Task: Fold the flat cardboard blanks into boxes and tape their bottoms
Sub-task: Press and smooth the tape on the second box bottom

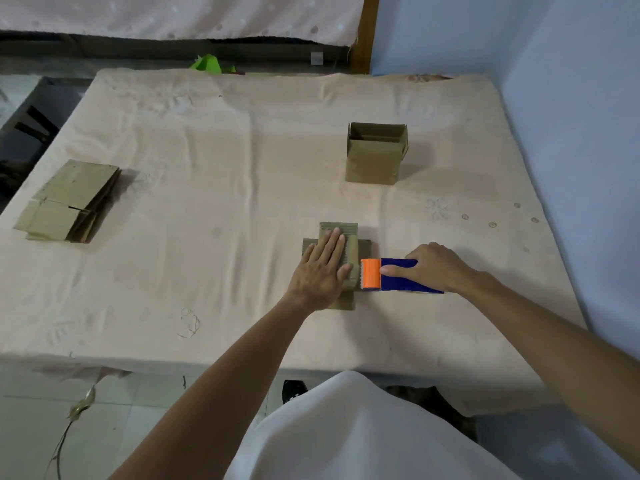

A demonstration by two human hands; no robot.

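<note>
While the left hand (322, 268) presses flat (fingers straight) on the box (349, 232), right hand (436, 266) tight around the tape dispenser (398, 282).

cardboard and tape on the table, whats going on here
A person is making boxes. The left hand presses flat on a folded box near the front of the table, while the right hand holds a blue and orange tape dispenser at its right edge. One upright box stands open-topped further back; a stack of flat blanks lies at the left.
</note>
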